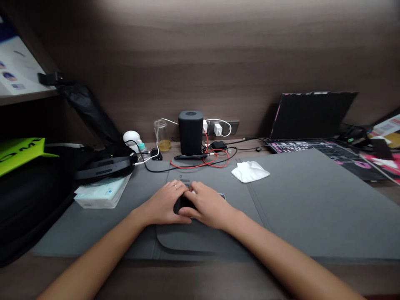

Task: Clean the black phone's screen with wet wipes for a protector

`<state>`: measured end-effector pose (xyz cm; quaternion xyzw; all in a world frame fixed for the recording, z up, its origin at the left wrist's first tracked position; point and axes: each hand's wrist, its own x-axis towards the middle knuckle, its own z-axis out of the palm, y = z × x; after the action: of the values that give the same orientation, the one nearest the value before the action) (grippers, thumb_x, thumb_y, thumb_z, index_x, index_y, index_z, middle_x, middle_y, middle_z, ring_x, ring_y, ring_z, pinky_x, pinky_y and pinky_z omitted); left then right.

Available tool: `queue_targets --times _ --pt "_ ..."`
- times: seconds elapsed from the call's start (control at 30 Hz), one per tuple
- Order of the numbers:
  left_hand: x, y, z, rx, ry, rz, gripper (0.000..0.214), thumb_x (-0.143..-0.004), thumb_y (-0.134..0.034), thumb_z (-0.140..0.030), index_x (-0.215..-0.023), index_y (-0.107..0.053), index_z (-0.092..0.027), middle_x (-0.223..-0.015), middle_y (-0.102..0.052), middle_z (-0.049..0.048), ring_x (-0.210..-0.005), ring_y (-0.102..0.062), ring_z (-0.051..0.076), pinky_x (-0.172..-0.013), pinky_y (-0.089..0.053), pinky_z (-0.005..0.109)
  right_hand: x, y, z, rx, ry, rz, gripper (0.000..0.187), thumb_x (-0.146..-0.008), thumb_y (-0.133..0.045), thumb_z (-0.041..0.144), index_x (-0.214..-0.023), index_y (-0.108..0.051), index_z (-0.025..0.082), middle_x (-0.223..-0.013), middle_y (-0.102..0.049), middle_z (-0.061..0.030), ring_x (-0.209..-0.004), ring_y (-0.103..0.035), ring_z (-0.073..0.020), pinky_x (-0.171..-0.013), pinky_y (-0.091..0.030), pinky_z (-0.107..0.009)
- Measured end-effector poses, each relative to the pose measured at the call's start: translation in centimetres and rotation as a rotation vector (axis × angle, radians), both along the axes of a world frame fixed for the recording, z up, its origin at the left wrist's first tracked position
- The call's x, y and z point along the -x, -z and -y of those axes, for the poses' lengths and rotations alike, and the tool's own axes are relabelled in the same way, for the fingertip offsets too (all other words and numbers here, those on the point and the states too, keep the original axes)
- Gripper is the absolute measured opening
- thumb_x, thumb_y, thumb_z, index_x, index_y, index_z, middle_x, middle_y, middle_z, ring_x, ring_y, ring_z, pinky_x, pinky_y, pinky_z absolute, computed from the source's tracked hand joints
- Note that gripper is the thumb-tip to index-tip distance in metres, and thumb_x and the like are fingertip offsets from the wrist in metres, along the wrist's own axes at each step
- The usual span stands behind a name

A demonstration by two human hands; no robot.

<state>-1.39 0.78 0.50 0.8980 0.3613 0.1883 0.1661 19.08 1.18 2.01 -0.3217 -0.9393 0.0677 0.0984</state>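
My left hand (163,205) and my right hand (210,205) meet over the grey desk mat (300,208). Between them is a small black object (185,203), mostly covered by my fingers, so its kind is hidden. Fingers of both hands curl round it from either side, the thumbs towards me. A bluish, shiny edge of something (222,196) peeks out beyond the right hand. The left hand wears a ring. A crumpled white tissue (250,171) lies to the right of the hands.
Behind the hands stand a black speaker (191,133) and a glass jar (162,135), with red and black cables (218,160) about. An open laptop (312,116) is at the back right. A tissue pack (101,193) lies left, beside a black bag (34,191).
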Motion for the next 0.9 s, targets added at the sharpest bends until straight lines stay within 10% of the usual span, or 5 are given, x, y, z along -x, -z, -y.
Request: queue_targets --times 0.9 --pt "0.1 0.3 -0.1 0.025 -0.027 0.004 0.060 -0.071 -0.082 -0.058 -0.108 -0.054 -0.020 -0.110 -0.059 0.0081 -0.100 -0.054 0.029 -0.087 -0.046 0.042 0.7 1.3 -0.1 -0.058 0.002 -0.075 0.050 -0.095 -0.053 0.060 -0.112 -0.060 0.013 -0.102 -0.057 -0.0125 -0.088 -0.050 -0.0257 -0.078 -0.045 -0.040"
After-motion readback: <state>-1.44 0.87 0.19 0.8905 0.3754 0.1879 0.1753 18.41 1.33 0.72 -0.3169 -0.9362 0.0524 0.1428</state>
